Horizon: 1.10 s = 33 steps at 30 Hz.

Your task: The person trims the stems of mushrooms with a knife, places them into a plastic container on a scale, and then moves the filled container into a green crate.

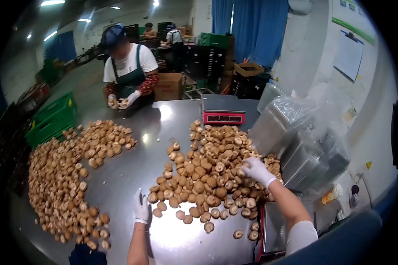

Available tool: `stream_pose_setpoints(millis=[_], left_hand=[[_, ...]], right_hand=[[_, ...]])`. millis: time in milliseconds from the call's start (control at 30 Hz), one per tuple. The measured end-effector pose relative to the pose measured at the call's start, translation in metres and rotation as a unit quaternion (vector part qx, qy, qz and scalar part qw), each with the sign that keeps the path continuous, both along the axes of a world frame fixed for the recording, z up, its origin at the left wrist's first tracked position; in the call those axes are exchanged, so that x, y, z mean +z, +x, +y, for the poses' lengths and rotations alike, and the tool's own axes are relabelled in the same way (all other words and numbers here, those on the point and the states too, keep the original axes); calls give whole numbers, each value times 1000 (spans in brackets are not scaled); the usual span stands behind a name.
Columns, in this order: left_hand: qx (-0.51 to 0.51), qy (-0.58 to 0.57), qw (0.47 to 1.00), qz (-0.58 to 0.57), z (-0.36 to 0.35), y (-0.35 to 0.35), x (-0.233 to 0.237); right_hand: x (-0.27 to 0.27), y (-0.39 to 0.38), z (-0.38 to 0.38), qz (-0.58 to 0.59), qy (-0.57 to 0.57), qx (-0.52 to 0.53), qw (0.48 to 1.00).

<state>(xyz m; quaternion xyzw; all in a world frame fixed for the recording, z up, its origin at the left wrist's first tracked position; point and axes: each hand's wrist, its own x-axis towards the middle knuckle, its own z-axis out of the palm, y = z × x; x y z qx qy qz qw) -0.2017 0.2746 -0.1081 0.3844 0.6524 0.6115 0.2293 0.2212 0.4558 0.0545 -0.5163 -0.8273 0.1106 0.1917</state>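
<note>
A large heap of brown-capped mushrooms (pixel 203 176) covers the middle and right of the steel table (pixel 124 185). My right hand (pixel 257 171), in a white glove, reaches into the heap's right side, with its fingers bent around a mushroom; the fingertips are partly hidden. Left of the heap's near edge, my left hand (pixel 140 206), also gloved, is held over bare metal. Its fingers are extended and nothing shows in them. Several loose mushrooms (pixel 188 219) lie close to it on the right.
Another mushroom heap (pixel 62 190) curves along the left side, beside green crates (pixel 53 119). Across the table, a co-worker (pixel 130 66) holds mushrooms. A red scale (pixel 224 110) stands at the back, another scale (pixel 274 227) near my right arm. Bagged clear plastic trays (pixel 296 132) are stacked at right.
</note>
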Motion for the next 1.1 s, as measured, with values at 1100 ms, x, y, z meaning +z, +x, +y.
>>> stream_pose_setpoints(millis=[1100], left_hand=[[571,-7,821,12,-340,3,58]], right_hand=[[-90,91,95,-154,-299,-39,941]])
